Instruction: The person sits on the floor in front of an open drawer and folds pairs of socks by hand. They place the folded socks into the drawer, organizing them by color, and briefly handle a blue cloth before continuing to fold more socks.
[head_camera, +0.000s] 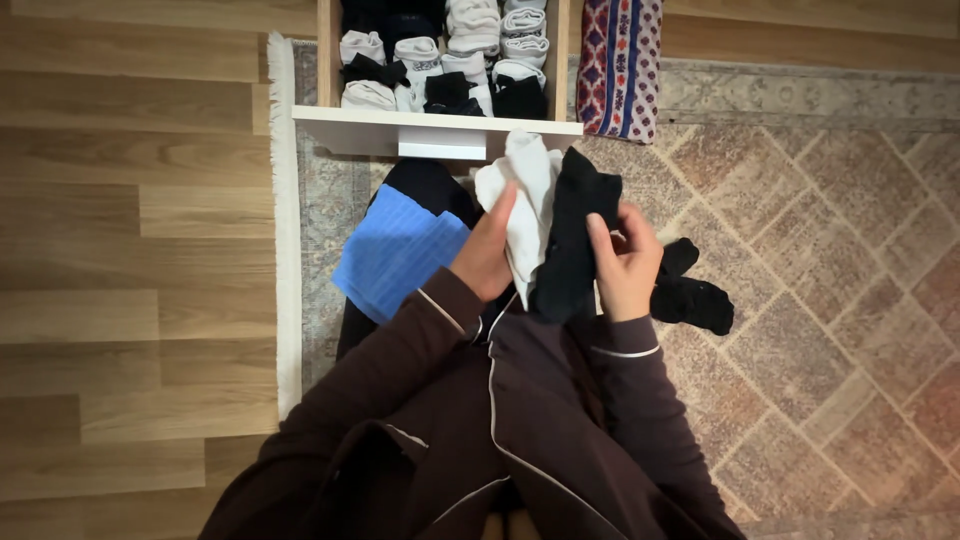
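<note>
Two socks in hand: left hand (487, 255) grips a white sock (524, 195), right hand (626, 268) pinches a black sock (570, 235) beside it. Sorting step, I judge; next needs matching mates. More black socks (692, 292) lie right of the hands, open drawer (436, 127) just beyond.

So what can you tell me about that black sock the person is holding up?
The black sock looks like soft knit fabric, plain and dark, without any pattern I can make out. It hangs roughly upright and slack, its upper end just below the open drawer's white front. The right hand pinches its right edge with the fingers, and its left side lies against the white sock held by the left hand. Its lower end drapes toward the dark sleeves.
</note>
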